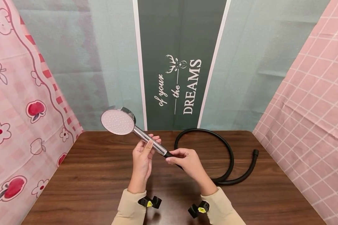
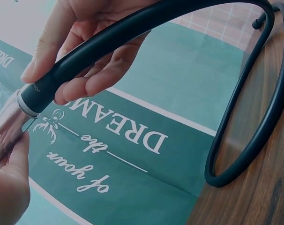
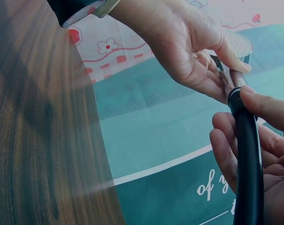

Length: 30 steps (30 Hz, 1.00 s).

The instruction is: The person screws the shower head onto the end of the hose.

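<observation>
A chrome shower head (image 1: pixel 118 122) with a pale round spray face is held above the table, tilted up to the left. My left hand (image 1: pixel 143 156) grips its shiny handle (image 1: pixel 150 139), thumb on top. At the handle's lower end sits the black end fitting of a shower hose (image 2: pixel 39 96), right up against the metal rim. My right hand (image 1: pixel 188 161) pinches that fitting between thumb and fingers. From there the black hose runs down behind the right hand and loops over the table. Its other end (image 1: pixel 255 153) lies at the right.
The dark wooden table (image 1: pixel 95 175) bears the loop of hose on its right half. Behind it hangs a green cloth (image 1: pixel 183 37) with white lettering. Pink patterned cloths stand at the left (image 1: pixel 14 125) and right (image 1: pixel 315 103).
</observation>
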Each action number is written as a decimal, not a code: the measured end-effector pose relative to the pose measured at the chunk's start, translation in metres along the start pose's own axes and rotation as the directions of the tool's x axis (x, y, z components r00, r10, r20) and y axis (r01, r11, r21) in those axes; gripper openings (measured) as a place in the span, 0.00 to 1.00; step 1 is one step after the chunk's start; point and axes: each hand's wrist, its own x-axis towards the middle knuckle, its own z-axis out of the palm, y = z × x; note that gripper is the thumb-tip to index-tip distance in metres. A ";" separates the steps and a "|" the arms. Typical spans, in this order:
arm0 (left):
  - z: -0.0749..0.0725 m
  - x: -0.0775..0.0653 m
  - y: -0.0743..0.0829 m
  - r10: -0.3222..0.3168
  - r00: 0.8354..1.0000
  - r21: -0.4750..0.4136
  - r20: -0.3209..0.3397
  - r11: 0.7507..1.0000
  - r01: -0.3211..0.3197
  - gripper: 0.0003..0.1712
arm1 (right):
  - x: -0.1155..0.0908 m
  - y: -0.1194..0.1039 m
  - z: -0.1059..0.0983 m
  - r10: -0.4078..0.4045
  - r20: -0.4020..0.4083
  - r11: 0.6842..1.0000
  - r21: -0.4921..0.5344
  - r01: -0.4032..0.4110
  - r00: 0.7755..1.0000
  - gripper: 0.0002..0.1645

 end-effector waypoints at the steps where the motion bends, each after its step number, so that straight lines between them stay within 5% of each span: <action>1: 0.000 0.000 0.000 0.001 1.000 0.000 0.000 1.000 -0.001 0.09 | 0.000 0.000 0.000 0.001 0.004 1.000 0.007 -0.001 1.000 0.18; 24: 0.003 -0.001 0.000 -0.004 1.000 -0.001 -0.008 1.000 0.004 0.09 | 0.003 0.003 -0.002 0.008 0.053 0.999 0.039 -0.010 0.999 0.19; 30: 0.002 -0.001 0.000 -0.005 1.000 0.000 -0.005 1.000 0.005 0.15 | 0.003 0.003 -0.002 0.009 0.062 0.998 0.059 -0.012 0.998 0.19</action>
